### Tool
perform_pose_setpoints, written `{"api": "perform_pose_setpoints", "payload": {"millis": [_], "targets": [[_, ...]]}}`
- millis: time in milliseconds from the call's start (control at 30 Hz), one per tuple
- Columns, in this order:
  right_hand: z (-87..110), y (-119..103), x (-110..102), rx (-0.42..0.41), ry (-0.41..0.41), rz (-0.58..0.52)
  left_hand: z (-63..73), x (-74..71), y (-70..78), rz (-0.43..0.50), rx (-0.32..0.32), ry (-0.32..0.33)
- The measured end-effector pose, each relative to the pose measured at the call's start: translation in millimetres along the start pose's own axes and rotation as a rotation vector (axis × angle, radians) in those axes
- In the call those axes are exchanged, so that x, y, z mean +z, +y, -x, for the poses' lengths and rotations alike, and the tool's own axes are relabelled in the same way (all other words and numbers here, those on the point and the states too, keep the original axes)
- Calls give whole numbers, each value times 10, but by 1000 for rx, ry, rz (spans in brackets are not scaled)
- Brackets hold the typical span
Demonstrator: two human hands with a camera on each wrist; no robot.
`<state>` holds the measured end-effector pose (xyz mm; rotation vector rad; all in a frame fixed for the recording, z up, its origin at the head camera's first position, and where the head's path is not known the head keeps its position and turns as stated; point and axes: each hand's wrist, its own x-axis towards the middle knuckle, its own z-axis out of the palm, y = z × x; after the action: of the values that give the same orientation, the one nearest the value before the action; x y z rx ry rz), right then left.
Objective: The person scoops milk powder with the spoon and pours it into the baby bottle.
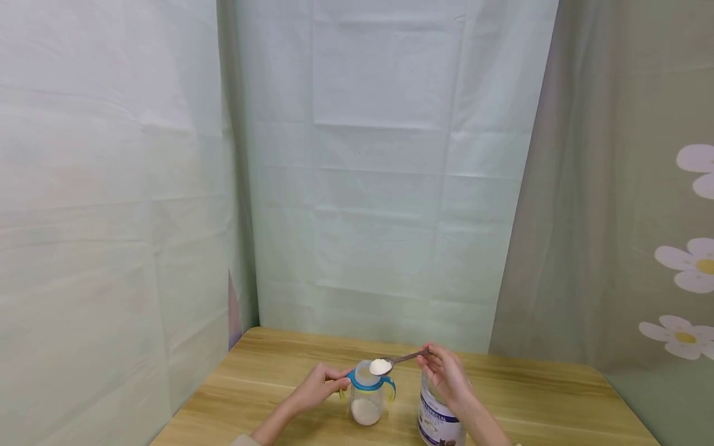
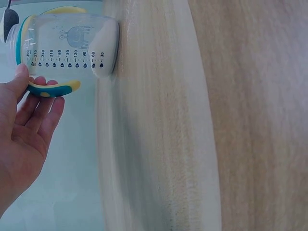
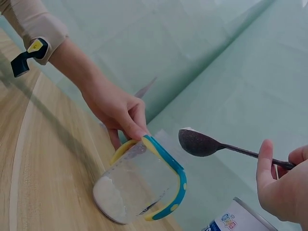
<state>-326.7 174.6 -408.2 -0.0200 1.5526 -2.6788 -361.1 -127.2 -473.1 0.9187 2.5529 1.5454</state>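
A clear baby bottle with blue and yellow handles stands upright on the wooden table, its top uncapped and white powder in its lower part. My left hand pinches the bottle's left handle. In my right hand is a dark spoon, gripped by its handle. White powder heaps in the bowl of the spoon, at the bottle's mouth on its right side. Beneath my right hand stands a labelled can, its top partly hidden by that hand.
The wooden table carries the bottle and can. Pale green curtains hang behind it and on both sides. The right curtain bears white flowers.
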Motion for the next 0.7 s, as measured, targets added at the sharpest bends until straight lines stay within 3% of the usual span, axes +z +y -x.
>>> {"api": "perform_pose_setpoints", "payload": {"millis": [700], "targets": [[-6,15,138,-3,-115,40,-6,13,6,2,38,2]]}}
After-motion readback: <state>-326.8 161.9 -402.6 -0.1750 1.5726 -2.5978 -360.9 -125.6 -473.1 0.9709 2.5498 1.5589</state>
